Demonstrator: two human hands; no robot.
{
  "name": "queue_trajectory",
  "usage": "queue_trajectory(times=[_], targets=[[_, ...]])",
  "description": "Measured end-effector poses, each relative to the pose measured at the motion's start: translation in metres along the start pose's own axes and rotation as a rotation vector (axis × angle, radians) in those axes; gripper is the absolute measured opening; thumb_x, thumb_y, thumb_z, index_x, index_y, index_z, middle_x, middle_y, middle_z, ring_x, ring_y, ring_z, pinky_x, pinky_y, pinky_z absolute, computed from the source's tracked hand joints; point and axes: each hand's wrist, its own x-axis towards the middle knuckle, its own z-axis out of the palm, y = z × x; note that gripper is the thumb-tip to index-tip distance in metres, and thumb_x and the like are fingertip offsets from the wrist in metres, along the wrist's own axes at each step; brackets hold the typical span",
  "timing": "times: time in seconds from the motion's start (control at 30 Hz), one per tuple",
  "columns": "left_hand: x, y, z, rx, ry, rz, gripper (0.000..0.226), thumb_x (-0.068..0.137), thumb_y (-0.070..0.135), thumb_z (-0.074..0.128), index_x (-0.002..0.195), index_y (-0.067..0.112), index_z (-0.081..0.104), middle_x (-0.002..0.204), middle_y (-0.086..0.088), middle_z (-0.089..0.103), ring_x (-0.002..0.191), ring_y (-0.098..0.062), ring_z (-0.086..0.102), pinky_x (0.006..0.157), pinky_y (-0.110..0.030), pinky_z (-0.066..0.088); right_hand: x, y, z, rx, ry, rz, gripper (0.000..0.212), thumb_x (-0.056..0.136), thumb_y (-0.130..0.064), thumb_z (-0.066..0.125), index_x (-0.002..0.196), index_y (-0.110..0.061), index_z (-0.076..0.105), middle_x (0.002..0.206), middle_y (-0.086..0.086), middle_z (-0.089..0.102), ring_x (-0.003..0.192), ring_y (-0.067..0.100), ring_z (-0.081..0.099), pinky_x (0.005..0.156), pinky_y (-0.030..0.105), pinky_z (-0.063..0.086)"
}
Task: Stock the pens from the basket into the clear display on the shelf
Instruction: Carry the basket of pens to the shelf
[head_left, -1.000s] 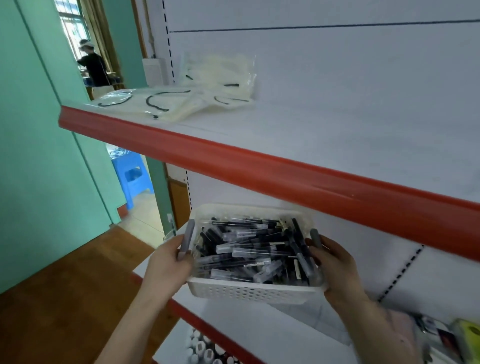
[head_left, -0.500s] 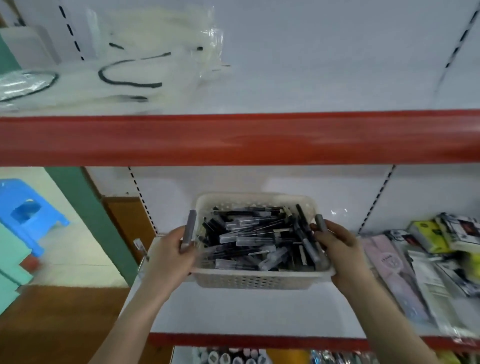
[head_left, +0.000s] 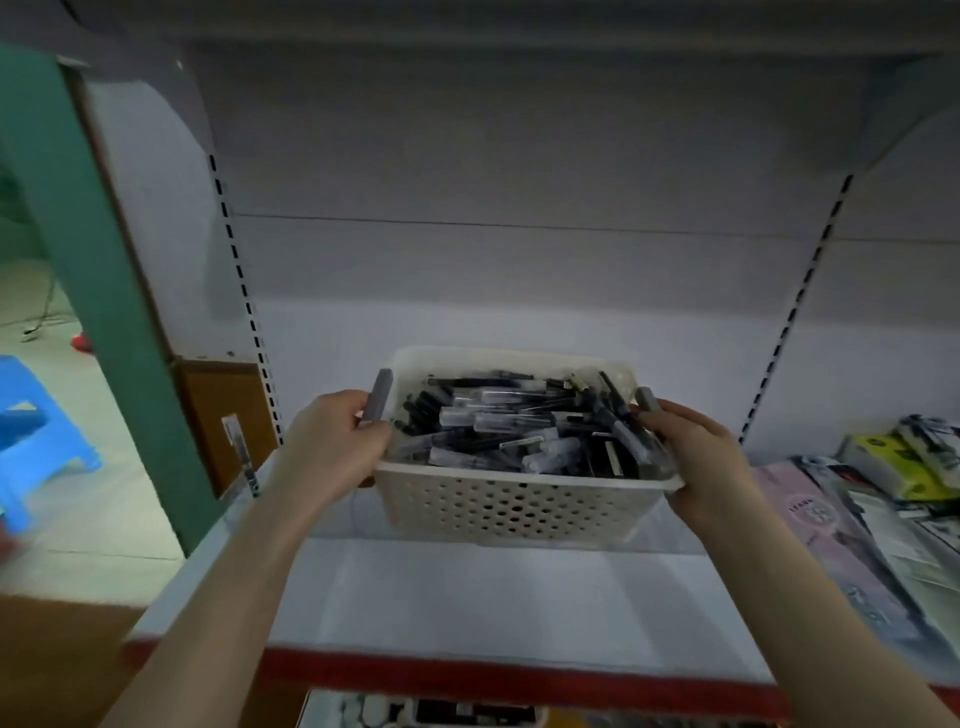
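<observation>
A cream perforated basket (head_left: 519, 506) full of black and clear pens (head_left: 519, 431) is held over the white shelf (head_left: 493, 597), well inside the bay. My left hand (head_left: 332, 447) grips its left end by the grey handle (head_left: 378, 395). At the other end my right hand (head_left: 696, 457) curls round the right grey handle (head_left: 647, 400). Whether the basket's base touches the shelf I cannot tell. No clear display shows in the head view.
Packaged stationery (head_left: 883, 499) lies on the shelf to the right of the basket. The shelf's red front edge (head_left: 519, 675) runs below my arms, with more goods on the level beneath. A green post (head_left: 104, 291) and a blue stool (head_left: 36, 436) stand at the left.
The view dropped below the upper red-edged shelf and moved closer into the bay. The basket, still held at both ends, went deeper over the lower shelf.
</observation>
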Motion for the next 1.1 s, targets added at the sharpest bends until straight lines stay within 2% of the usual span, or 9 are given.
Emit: queue_trajectory(times=[0.23,0.37,0.43,0.53,0.67,0.77,0.9,1.03,1.1], targets=[[-0.029,-0.019,0.026,-0.070,0.077,0.057,0.009,0.083,0.009,0.057,0.084,0.005,0.065,0.071,-0.009,0.059,0.056,-0.015,0.050,0.044,-0.022,0.037,-0.013,0.028,-0.025,0.008,-0.051,-0.124,0.013,0.087,0.003,0.055,0.099,0.003,0.061,0.056,0.006,0.066,0.045,0.012,0.063,0.041,0.016,0.047],[-0.063,-0.030,0.026,-0.117,0.114,0.103,0.016,0.079,0.005,0.057,0.089,-0.003,0.067,0.088,-0.023,0.063,0.064,-0.026,0.056,0.056,-0.030,0.046,-0.048,0.039,-0.039,-0.051,-0.030,-0.163,0.006,0.089,-0.002,0.055,0.084,-0.001,0.059,0.086,0.015,0.064,0.053,0.013,0.059,0.045,0.018,0.046],[-0.081,-0.032,0.022,-0.109,0.121,0.117,0.016,0.080,0.005,0.057,0.089,-0.004,0.067,0.085,-0.020,0.061,0.061,-0.021,0.051,0.053,-0.026,0.039,-0.066,0.043,-0.047,-0.067,-0.024,-0.163,0.010,0.091,-0.003,0.053,0.091,0.002,0.062,0.101,0.020,0.062,0.059,0.013,0.055,0.047,0.020,0.044],[-0.111,-0.040,0.017,-0.098,0.137,0.134,0.010,0.079,0.004,0.058,0.083,-0.002,0.066,0.069,-0.008,0.053,0.058,-0.015,0.044,0.051,-0.025,0.030,-0.093,0.052,-0.059,-0.066,-0.021,-0.185,0.029,0.090,-0.003,0.053,0.116,0.010,0.056,0.086,0.014,0.059,0.056,0.013,0.055,0.042,0.017,0.043],[-0.153,-0.063,0.008,-0.079,0.123,0.131,0.005,0.080,0.007,0.059,0.079,0.005,0.064,0.073,-0.008,0.055,0.060,-0.015,0.045,0.053,-0.024,0.031,-0.126,0.074,-0.072,-0.061,-0.001,-0.175,0.006,0.086,-0.002,0.057,0.084,-0.001,0.062,0.088,0.015,0.061,0.053,0.012,0.061,0.048,0.019,0.049],[-0.186,-0.086,-0.001,-0.070,0.116,0.130,0.007,0.079,0.007,0.060,0.074,0.003,0.063,0.070,-0.012,0.053,0.058,-0.016,0.041,0.052,-0.025,0.029,-0.160,0.100,-0.079,-0.079,0.015,-0.129,0.009,0.086,-0.003,0.058,0.078,-0.005,0.060,0.075,0.010,0.063,0.044,0.011,0.060,0.040,0.017,0.046],[-0.229,-0.116,-0.011,-0.087,0.074,0.110,0.008,0.081,0.005,0.058,0.075,0.002,0.061,0.062,-0.005,0.045,0.053,-0.014,0.040,0.034,-0.015,0.032,-0.206,0.133,-0.089,-0.038,0.043,-0.106,0.018,0.087,-0.001,0.057,0.070,-0.007,0.058,0.049,0.001,0.061,0.040,0.007,0.056,0.041,0.014,0.044],[-0.265,-0.150,-0.011,-0.068,0.050,0.083,0.012,0.083,0.009,0.056,0.075,0.002,0.062,0.067,-0.011,0.052,0.055,-0.015,0.042,0.047,-0.022,0.031,-0.243,0.172,-0.099,-0.150,0.031,-0.137,0.004,0.086,-0.004,0.059,0.087,-0.007,0.061,0.066,0.002,0.066,0.052,0.010,0.062,0.049,0.017,0.050],[-0.283,-0.171,-0.006,-0.042,0.019,0.063,0.011,0.084,0.011,0.057,0.079,0.004,0.063,0.072,-0.011,0.056,0.060,-0.014,0.047,0.053,-0.024,0.037,-0.257,0.194,-0.104,-0.127,0.069,-0.111,0.013,0.087,-0.003,0.060,0.100,-0.002,0.060,0.074,0.008,0.067,0.052,0.010,0.065,0.050,0.021,0.052]])
